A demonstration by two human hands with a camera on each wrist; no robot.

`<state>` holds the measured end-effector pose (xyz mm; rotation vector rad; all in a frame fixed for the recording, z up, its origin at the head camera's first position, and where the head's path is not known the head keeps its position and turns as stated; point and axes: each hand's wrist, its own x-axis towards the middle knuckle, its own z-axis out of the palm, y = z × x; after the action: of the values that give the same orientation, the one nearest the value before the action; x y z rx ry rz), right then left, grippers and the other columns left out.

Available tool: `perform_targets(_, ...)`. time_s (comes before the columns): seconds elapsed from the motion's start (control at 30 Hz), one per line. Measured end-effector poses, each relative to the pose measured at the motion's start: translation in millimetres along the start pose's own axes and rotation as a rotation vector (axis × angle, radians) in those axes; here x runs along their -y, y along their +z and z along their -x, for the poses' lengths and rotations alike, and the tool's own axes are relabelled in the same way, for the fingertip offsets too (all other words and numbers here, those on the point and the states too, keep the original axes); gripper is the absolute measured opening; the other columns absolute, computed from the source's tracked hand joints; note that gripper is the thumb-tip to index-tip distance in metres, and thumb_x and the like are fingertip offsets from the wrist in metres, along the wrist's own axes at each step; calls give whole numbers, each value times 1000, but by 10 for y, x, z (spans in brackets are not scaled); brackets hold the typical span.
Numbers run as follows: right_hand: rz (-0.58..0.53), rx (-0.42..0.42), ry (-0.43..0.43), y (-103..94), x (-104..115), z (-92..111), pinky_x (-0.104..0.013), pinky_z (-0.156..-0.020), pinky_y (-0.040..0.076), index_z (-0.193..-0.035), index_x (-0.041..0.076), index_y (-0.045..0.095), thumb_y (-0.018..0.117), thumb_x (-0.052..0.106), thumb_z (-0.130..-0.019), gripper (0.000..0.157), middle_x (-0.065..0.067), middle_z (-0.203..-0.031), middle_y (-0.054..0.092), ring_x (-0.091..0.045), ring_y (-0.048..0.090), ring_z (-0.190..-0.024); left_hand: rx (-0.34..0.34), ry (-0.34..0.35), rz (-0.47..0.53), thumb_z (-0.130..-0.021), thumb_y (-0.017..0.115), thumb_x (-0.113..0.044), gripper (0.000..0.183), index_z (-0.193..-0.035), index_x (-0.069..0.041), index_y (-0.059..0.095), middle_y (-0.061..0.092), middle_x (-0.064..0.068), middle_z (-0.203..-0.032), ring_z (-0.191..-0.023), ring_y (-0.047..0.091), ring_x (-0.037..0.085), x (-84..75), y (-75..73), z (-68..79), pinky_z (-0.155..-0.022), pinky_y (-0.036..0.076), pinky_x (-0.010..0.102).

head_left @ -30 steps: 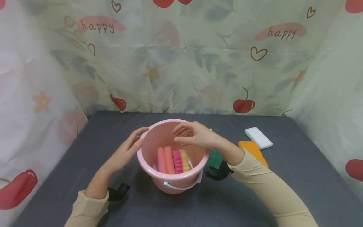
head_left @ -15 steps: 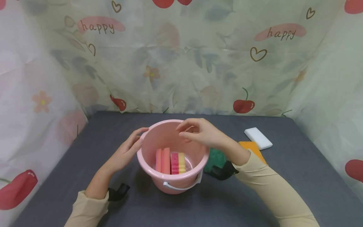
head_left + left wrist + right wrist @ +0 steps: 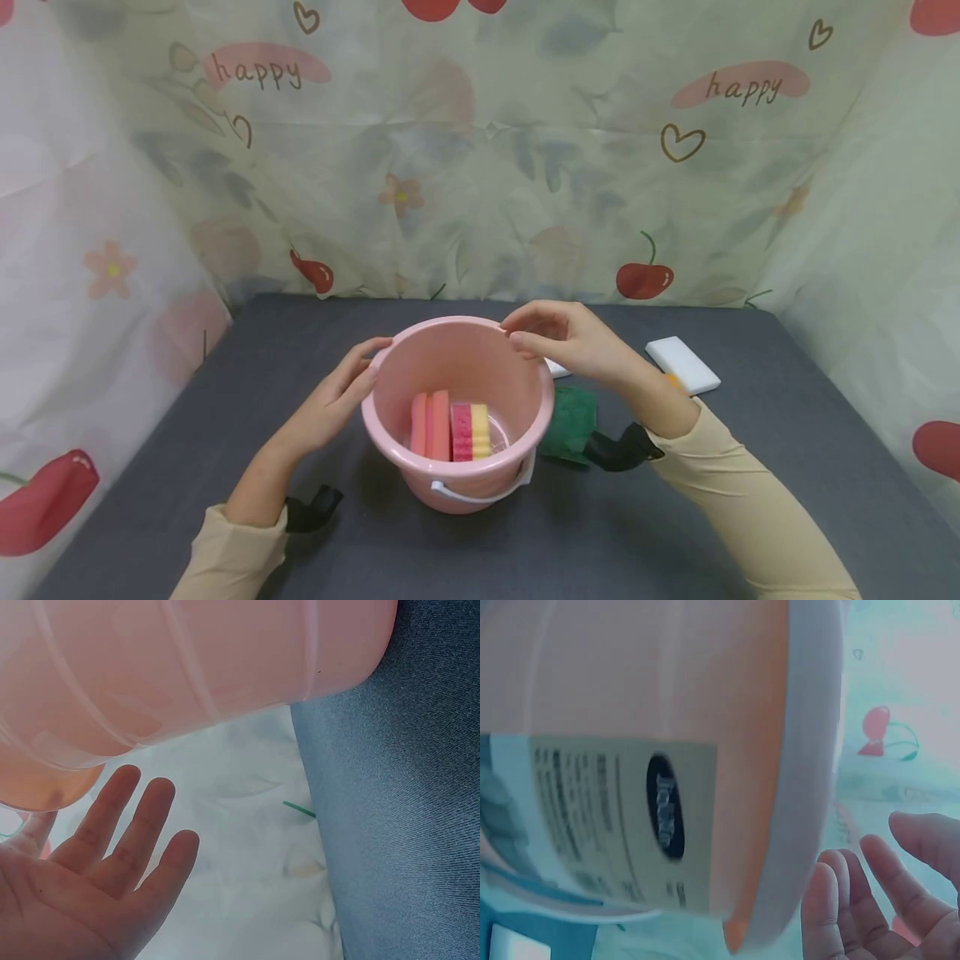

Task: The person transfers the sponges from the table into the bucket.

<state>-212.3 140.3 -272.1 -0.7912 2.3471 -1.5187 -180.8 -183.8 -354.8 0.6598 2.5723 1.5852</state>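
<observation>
A pink bucket (image 3: 461, 479) with a white handle (image 3: 480, 498) stands upright on the dark table. Inside it are a coral-pink sponge (image 3: 431, 425) and a pink-and-yellow sponge (image 3: 471, 432), side by side near the bottom. My left hand (image 3: 337, 392) rests against the left of the rim, fingers spread and relaxed; its palm shows in the left wrist view (image 3: 105, 877). Over the right of the rim hovers my right hand (image 3: 566, 337), loosely bent and holding nothing. In the right wrist view, its fingers (image 3: 825, 907) appear beside the bucket's rim (image 3: 802, 765).
Right of the bucket lies a green scouring pad (image 3: 572, 421). A white block (image 3: 684, 365) lies farther right, and an orange piece (image 3: 672, 381) is mostly hidden by my right forearm. Another white thing (image 3: 557, 368) peeks out behind the bucket. Patterned curtains surround the table.
My right hand has moved right and up, out from over the bucket to its right rim. The two sponges inside have settled slightly lower. The left hand stays put.
</observation>
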Motion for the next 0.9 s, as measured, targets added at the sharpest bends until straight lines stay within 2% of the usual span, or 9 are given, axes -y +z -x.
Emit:
perform_targets(0.1,29,-35,7,-58,-36,34,-32,-81,54,-117,5,60,61,19,-90,30,-19,-114,63,-28,63,-100,-1,2,0,-101,37,-28,43,-142,-21,29,48,20,-131,-114,51,34,6,-1,1,-91,46,47)
perform_targets(0.23,52,-78,17,-142,-96,80,-34,-84,53,-117,9,60,60,22,-91,29,-13,-116,63,-19,63,-98,0,4,0,-101,37,-28,43,-142,-21,29,49,19,-131,-115,51,34,11,-1,1,-91,45,47)
perform_targets(0.5,73,-142,56,-314,-268,151,-31,-85,51,-118,9,59,59,26,-92,31,-5,-114,62,-15,62,-95,-1,0,0,-100,37,-28,43,-142,-21,29,49,19,-131,-115,51,34,-3,-1,1,-92,45,48)
perform_targets(0.7,112,-161,126,-397,-445,198,-32,-88,51,-119,11,59,59,32,-91,35,-8,-119,61,-10,62,-95,-3,-7,-5,-100,37,-29,43,-142,-21,29,49,19,-131,-115,51,34,-6,2,3,-91,45,47)
perform_targets(0.9,146,-142,161,-456,-632,224,-41,-92,49,-122,9,57,58,33,-92,38,-14,-121,61,-11,62,-95,-3,-5,-3,-100,37,-28,43,-142,-21,29,49,19,-131,-114,52,34,-10,1,5,-91,46,46)
